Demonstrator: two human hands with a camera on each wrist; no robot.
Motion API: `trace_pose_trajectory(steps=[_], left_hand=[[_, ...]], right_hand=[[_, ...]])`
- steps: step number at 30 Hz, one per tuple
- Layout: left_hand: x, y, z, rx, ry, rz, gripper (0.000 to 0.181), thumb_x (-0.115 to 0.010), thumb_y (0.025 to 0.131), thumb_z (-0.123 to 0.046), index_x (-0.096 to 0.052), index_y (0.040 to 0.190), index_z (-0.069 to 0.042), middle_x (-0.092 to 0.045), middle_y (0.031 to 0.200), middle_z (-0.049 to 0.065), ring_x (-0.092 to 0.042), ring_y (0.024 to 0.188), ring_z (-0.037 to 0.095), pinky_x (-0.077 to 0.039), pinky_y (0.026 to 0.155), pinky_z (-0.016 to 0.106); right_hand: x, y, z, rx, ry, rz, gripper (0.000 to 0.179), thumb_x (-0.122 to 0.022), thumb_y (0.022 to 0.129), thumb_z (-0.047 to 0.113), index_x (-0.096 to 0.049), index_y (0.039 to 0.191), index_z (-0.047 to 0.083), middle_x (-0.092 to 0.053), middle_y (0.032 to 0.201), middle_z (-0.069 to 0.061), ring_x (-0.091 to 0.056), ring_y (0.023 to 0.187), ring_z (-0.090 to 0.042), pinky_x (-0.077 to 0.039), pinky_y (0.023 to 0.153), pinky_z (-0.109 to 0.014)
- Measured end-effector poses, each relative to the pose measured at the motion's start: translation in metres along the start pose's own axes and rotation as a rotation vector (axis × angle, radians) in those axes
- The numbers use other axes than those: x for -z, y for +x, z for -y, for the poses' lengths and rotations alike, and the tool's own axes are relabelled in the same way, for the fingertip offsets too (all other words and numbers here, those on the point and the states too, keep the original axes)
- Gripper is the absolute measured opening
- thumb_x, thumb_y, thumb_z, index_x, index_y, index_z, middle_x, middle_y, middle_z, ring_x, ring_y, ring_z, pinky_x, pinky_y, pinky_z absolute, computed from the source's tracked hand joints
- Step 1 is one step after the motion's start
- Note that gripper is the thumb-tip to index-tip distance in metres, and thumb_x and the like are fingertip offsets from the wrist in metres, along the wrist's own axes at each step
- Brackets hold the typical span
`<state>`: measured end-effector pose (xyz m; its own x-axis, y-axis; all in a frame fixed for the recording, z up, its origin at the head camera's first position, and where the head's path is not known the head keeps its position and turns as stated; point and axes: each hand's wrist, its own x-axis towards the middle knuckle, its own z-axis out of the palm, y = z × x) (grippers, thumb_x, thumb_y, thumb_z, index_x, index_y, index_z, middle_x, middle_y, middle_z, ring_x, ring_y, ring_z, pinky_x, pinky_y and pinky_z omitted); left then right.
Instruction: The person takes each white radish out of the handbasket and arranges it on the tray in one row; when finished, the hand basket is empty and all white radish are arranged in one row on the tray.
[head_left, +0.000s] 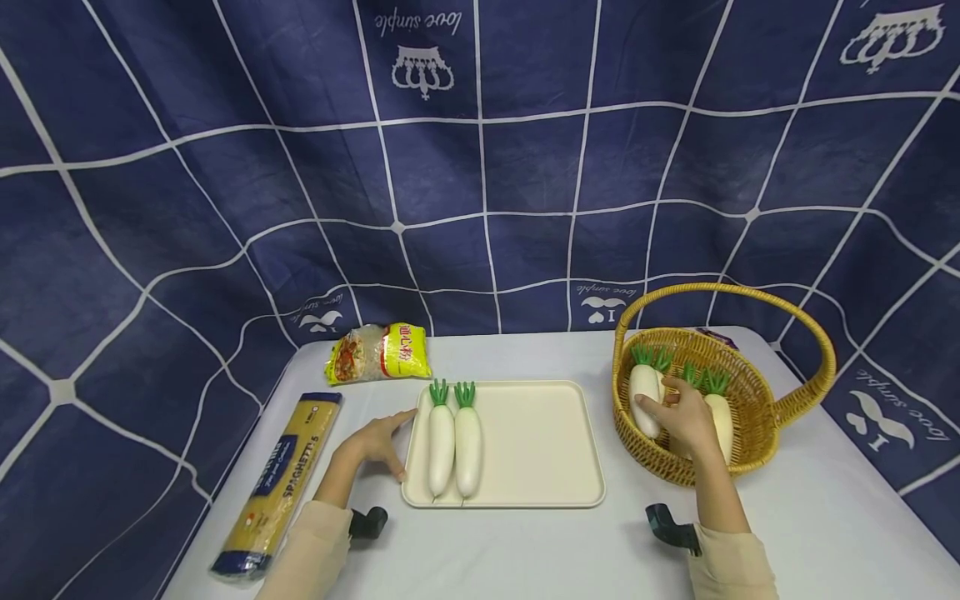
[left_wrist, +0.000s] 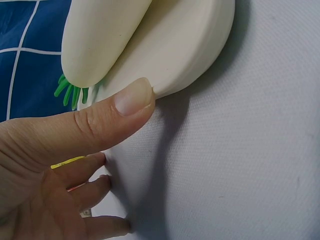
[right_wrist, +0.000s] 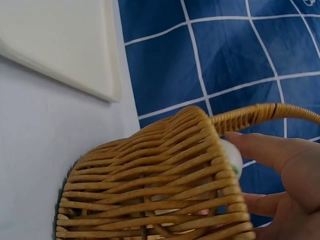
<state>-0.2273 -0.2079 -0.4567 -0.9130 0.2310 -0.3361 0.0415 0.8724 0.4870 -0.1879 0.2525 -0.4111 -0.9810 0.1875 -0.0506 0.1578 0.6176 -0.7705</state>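
Note:
Two white radishes [head_left: 442, 450] with green tops lie side by side on the left part of a cream tray [head_left: 534, 443]. My left hand [head_left: 372, 440] rests at the tray's left edge, its thumb touching the rim and its fingers spread, holding nothing. Over to the right, my right hand [head_left: 684, 414] reaches into a wicker basket [head_left: 651, 460] and pinches a white radish [head_left: 642, 387] by its side. More radishes [head_left: 720, 421] lie in the basket, partly covered by that hand. In the right wrist view the basket wall hides most of the gripped radish [right_wrist: 232, 157].
A spaghetti pack [head_left: 281, 483] lies on the table's left side. Behind the tray's left corner is a yellow food bag [head_left: 381, 352]. The basket's tall handle [head_left: 720, 287] arches above its opening. A dark blue checked curtain [head_left: 525, 167] hangs behind the table.

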Motion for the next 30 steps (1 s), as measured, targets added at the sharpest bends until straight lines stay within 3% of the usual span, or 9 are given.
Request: trace_pose_trajectory(steps=[7,16,20,24,27,30], left_hand=[[0.000,-0.001,0.000,-0.003,-0.006,-0.001,0.112,-0.092,0.043,-0.013,-0.040,0.143,-0.008,-0.044,0.139,0.026,-0.039,0.128,0.046,-0.033,0.103,0.062],[-0.001,-0.002,-0.001,-0.009,-0.013,-0.003,0.112,-0.092,0.043,-0.012,-0.040,0.142,-0.007,-0.044,0.139,0.026,-0.039,0.128,0.045,-0.033,0.103,0.061],[-0.001,-0.001,0.000,-0.007,-0.008,-0.006,0.113,-0.092,0.042,-0.013,-0.040,0.143,-0.007,-0.044,0.139,0.026,-0.039,0.128,0.046,-0.033,0.103,0.061],[0.000,-0.001,0.000,-0.002,-0.008,-0.008,0.114,-0.092,0.042,-0.013,-0.040,0.143,-0.008,-0.044,0.139,0.026,-0.039,0.128,0.046,-0.033,0.103,0.061],[0.000,-0.001,-0.001,0.000,-0.009,-0.007,0.114,-0.092,0.042,-0.014,-0.040,0.143,-0.008,-0.045,0.138,0.026,-0.040,0.127,0.046,-0.034,0.102,0.062],[0.000,-0.002,-0.001,0.003,-0.009,-0.007,0.113,-0.092,0.042,-0.014,-0.040,0.143,-0.008,-0.046,0.137,0.027,-0.041,0.127,0.046,-0.034,0.102,0.062]], right_hand=[[0.000,0.008,-0.006,-0.021,-0.025,0.074,0.077,-0.061,0.089,0.038,-0.034,0.132,-0.019,-0.050,0.115,-0.041,-0.055,0.103,-0.048,-0.052,0.080,-0.049],[0.000,0.014,-0.011,-0.106,0.049,0.137,0.086,-0.060,0.087,0.046,-0.030,0.135,-0.019,-0.037,0.130,-0.041,-0.047,0.112,-0.047,-0.051,0.086,-0.050],[0.001,0.016,-0.014,-0.139,0.068,0.145,0.088,-0.060,0.086,0.049,-0.031,0.135,-0.018,-0.037,0.130,-0.040,-0.048,0.111,-0.044,-0.051,0.086,-0.046],[0.002,0.017,-0.018,-0.157,0.133,0.161,0.089,-0.060,0.086,0.047,-0.028,0.136,-0.019,-0.046,0.120,-0.035,-0.058,0.091,-0.029,-0.053,0.076,-0.036],[0.003,0.017,-0.019,-0.178,0.206,0.173,0.088,-0.060,0.087,0.044,-0.025,0.138,-0.019,-0.052,0.104,-0.024,-0.057,0.073,-0.015,-0.052,0.066,-0.028],[0.005,0.017,-0.020,-0.182,0.245,0.175,0.086,-0.060,0.088,0.041,-0.023,0.140,-0.017,-0.053,0.093,-0.013,-0.053,0.065,-0.009,-0.049,0.060,-0.024]])
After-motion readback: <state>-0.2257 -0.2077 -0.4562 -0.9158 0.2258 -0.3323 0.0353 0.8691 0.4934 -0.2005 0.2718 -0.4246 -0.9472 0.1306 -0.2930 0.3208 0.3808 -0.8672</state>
